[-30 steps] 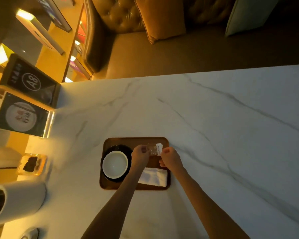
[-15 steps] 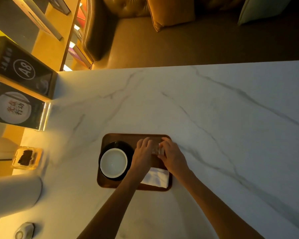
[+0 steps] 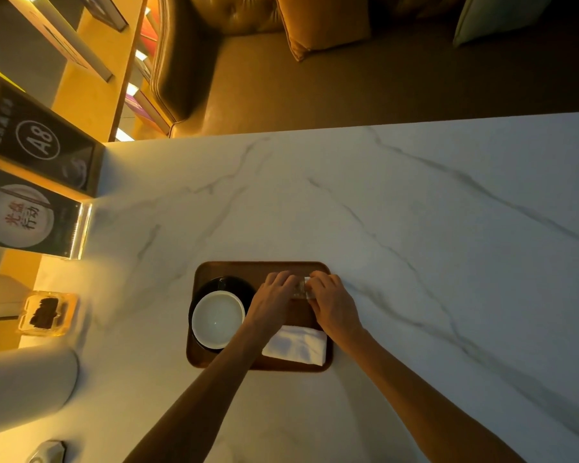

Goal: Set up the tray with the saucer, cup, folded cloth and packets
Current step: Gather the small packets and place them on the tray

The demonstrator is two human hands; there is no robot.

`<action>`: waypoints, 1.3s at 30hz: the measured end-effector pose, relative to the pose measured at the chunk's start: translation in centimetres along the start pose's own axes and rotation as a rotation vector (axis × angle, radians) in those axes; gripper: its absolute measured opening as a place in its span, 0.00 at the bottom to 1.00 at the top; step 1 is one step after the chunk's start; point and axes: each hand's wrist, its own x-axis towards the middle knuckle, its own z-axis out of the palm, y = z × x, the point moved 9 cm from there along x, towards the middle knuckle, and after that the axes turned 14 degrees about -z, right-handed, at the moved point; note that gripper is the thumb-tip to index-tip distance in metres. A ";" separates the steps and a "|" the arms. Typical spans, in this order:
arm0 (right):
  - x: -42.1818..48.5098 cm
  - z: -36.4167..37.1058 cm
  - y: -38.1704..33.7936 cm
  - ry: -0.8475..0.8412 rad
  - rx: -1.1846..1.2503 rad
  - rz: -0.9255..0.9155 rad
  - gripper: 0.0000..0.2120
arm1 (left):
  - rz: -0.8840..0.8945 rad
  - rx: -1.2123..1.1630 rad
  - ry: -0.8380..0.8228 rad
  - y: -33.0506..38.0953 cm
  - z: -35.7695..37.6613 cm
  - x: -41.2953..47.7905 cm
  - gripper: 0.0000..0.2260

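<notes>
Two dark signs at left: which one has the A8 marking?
The farther sign, behind the other; the nearer sign shows a white plate with characters instead.

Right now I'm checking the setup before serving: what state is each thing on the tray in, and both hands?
Wooden tray: flat on the marble table.
Black saucer: on the tray's left side, under the cup.
White cup: upright, empty.
Folded white cloth: flat at the tray's near right corner.
Packets: pinched between both hands, low over the tray.
Left hand: grip on the packets.
Right hand: grip on the packets.
</notes>
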 end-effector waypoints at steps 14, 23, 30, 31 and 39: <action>-1.2 -0.1 -0.1 0.032 0.100 -0.031 0.11 | 0.015 -0.086 -0.005 -0.6 0.1 -0.5 0.20; -1.2 0.2 0.0 0.015 0.104 0.007 0.14 | -0.009 -0.112 0.019 -0.8 0.1 -0.8 0.19; -1.1 0.1 -0.1 0.040 0.085 0.003 0.13 | -0.028 -0.120 0.020 -1.0 0.3 -1.0 0.20; -1.1 0.1 -0.1 0.042 0.088 0.004 0.13 | -0.026 -0.121 0.019 -1.0 0.3 -1.0 0.21; -1.0 0.3 -0.1 0.010 0.167 0.027 0.14 | -0.058 -0.167 -0.018 -0.7 0.2 -0.9 0.21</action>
